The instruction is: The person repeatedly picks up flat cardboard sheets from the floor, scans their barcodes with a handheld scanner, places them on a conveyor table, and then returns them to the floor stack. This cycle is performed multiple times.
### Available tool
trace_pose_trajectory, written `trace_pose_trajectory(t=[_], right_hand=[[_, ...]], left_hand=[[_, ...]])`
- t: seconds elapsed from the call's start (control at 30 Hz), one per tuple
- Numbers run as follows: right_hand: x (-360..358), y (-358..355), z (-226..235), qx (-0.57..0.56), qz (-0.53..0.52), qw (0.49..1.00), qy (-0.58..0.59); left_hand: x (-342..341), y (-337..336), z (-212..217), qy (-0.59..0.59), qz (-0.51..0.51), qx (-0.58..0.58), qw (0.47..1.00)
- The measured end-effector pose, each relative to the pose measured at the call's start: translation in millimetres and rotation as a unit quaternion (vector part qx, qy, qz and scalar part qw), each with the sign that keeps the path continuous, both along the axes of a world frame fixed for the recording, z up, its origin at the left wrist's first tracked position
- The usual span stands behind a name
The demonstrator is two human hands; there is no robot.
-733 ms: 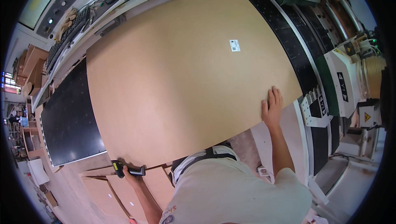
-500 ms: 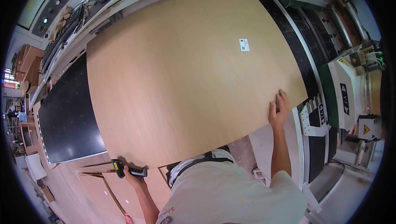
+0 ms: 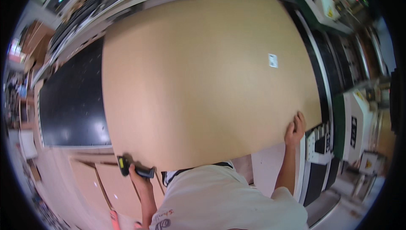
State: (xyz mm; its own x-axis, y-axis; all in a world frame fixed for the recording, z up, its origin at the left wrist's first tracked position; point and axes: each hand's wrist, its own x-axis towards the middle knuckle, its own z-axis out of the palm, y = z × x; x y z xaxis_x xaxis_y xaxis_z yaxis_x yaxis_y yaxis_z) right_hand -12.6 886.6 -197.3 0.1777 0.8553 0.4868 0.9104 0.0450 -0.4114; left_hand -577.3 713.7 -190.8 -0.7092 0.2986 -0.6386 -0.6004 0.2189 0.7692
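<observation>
I am looking down on a workshop floor crowded with machinery. A black machine bed (image 3: 69, 103) stretches off to the left, and a white and green machine housing (image 3: 338, 115) runs up the right side. More equipment lines the far edge at the top, too blurred to name. Pale wooden panels (image 3: 91, 181) lie low at lower left.

A large tan fibreboard sheet (image 3: 203, 77) fills most of my view, lying flat over the black machine bed and overhanging it toward me. Its long axis runs from the near edge by my chest away to the far machines, tilted slightly rightward. The near edge curves across just above my shirt. A small white label (image 3: 273, 60) sits on the sheet's right part, well away from either hand.

My right hand (image 3: 294, 127) rests on the near right corner of the sheet, fingers (image 3: 300, 119) spread flat over the top face and pointing away from me, not curled around anything.

My left hand (image 3: 137, 174) sits just below the near left edge of the sheet, closed around a black handheld scanner with a yellow end (image 3: 133, 168). The scanner lies roughly crosswise, its yellow end pointing to my left, close under the board's edge.
</observation>
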Motion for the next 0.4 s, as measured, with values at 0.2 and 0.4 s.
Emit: trace_pose_trajectory(t=[0.2, 0.4], right_hand=[[-1.4, -4.1, -13.8, 0.008, 0.008, 1.0, 0.026], [14.8, -5.1, -29.4, 0.004, 0.009, 0.998, 0.064]], left_hand=[[1.4, 10.2, 14.2, 0.048, 0.009, -0.054, 0.997], [-6.9, -1.7, -6.0, 0.036, -0.009, -0.036, 0.999]])
